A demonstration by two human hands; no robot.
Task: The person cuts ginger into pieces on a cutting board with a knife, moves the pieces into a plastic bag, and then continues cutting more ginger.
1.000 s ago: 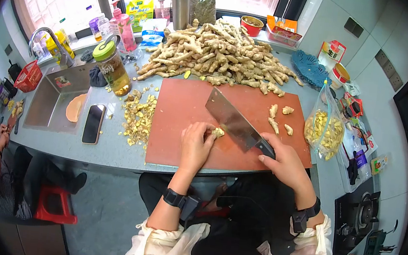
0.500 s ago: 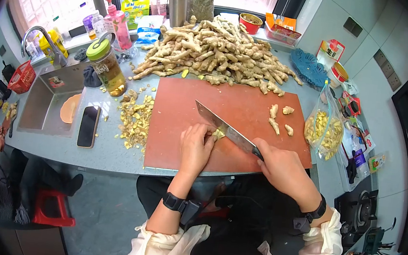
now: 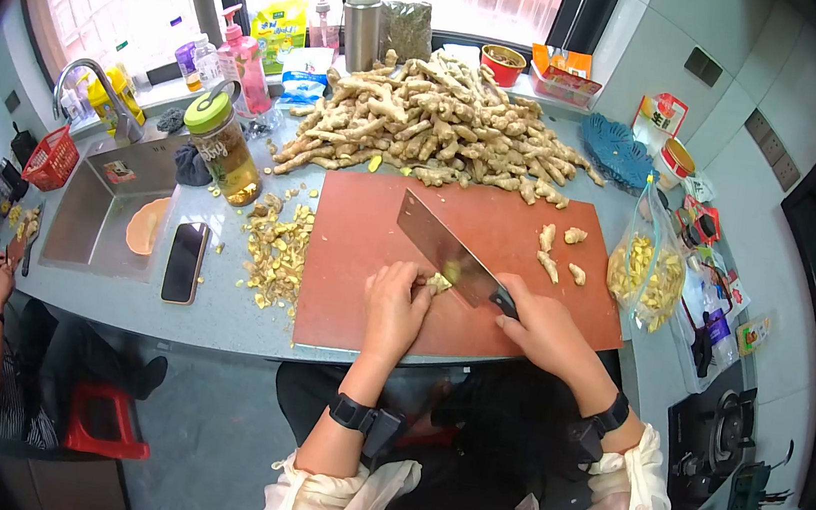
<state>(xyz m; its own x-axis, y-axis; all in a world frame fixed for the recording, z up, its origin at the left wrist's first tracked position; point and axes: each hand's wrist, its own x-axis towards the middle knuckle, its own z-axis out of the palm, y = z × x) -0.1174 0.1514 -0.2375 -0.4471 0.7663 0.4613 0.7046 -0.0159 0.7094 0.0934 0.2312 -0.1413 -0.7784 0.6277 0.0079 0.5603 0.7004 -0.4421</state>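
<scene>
My right hand (image 3: 543,323) is wrapped round the black handle of a cleaver (image 3: 444,247). The broad face of its blade shows, with the tip pointing up and left over the red-brown cutting board (image 3: 361,225). My left hand (image 3: 396,304) rests on the board with bent fingers, pinching a small cut piece of ginger (image 3: 439,283) right beside the blade. Farther right on the board lie several small ginger pieces (image 3: 548,265). Behind the board rises a large heap of whole ginger (image 3: 443,123).
Ginger scraps (image 3: 278,250) lie left of the board, near a phone (image 3: 185,263) and a lidded jar (image 3: 228,159). A bag of cut ginger (image 3: 646,272) stands to the right. The sink (image 3: 100,220) is at left; another person's hands (image 3: 1,277) are at the far left.
The cleaver blade has turned so more of its broad face shows, and its handle has shifted slightly left. My left hand stays at the ginger. The whole view has shifted a little.
</scene>
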